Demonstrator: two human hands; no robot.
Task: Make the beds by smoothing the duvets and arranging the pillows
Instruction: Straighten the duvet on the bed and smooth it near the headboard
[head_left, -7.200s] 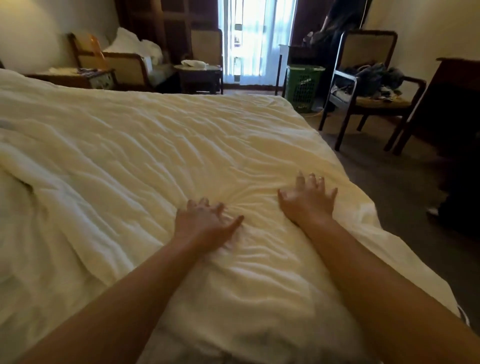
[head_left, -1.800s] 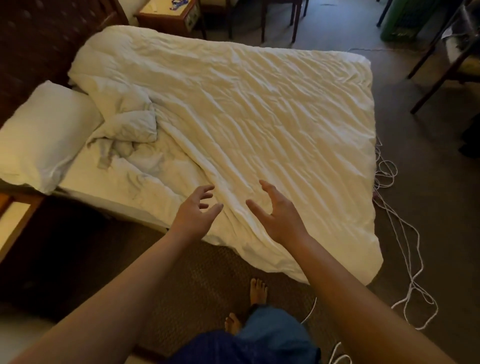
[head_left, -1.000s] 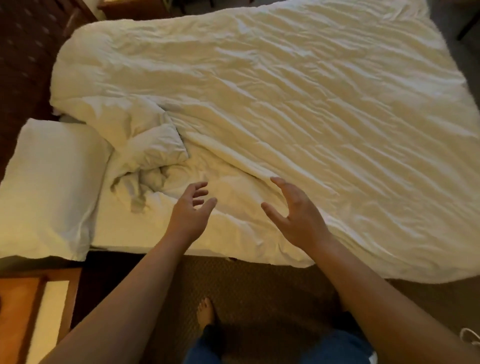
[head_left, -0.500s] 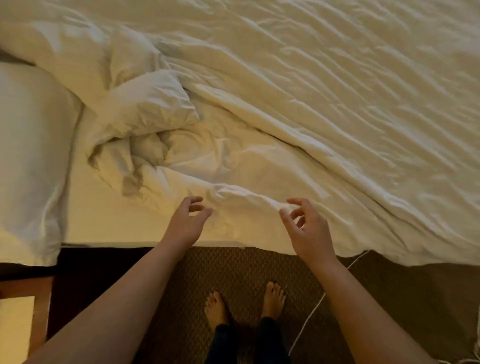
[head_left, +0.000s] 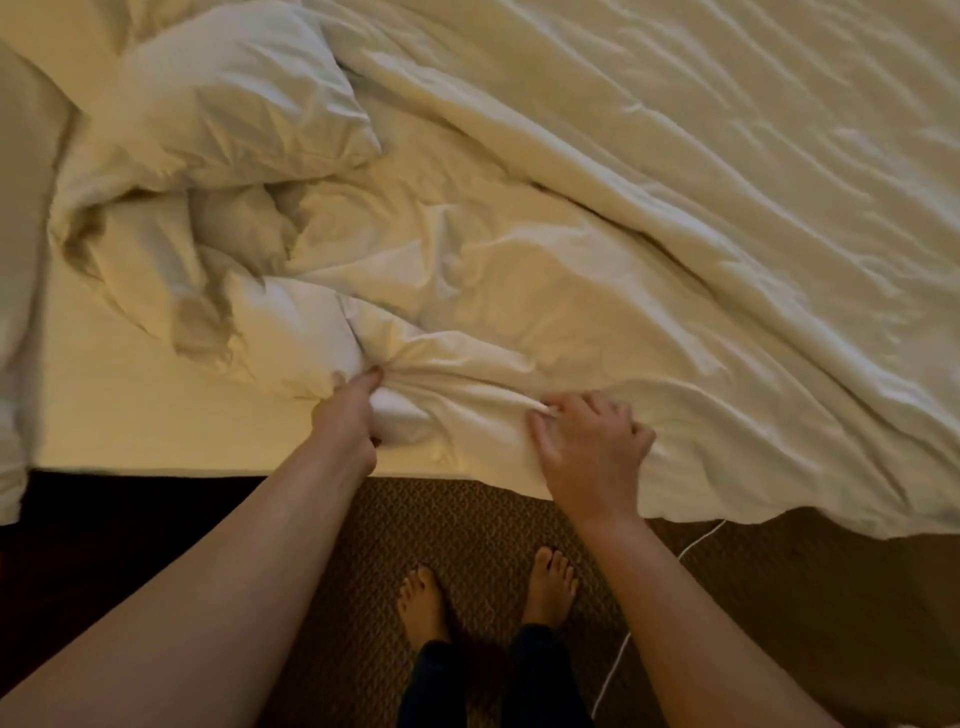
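Half a second ago both hands hovered open above the bed's near edge; they have since come down and closed on the duvet. The left hand pinches a bunched fold at center frame, and the right hand curls its fingers around the edge just right of it. The crumpled duvet fills the upper frame, a pillow at far left. Bare feet stand on carpet below.

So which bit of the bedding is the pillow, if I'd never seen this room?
Start from the big white duvet the hands are gripping, and follow it left to its crumpled heap. Past that, at the far left edge, lies the pillow: a smooth, plump slab on the bare sheet, not wrinkled like the duvet.
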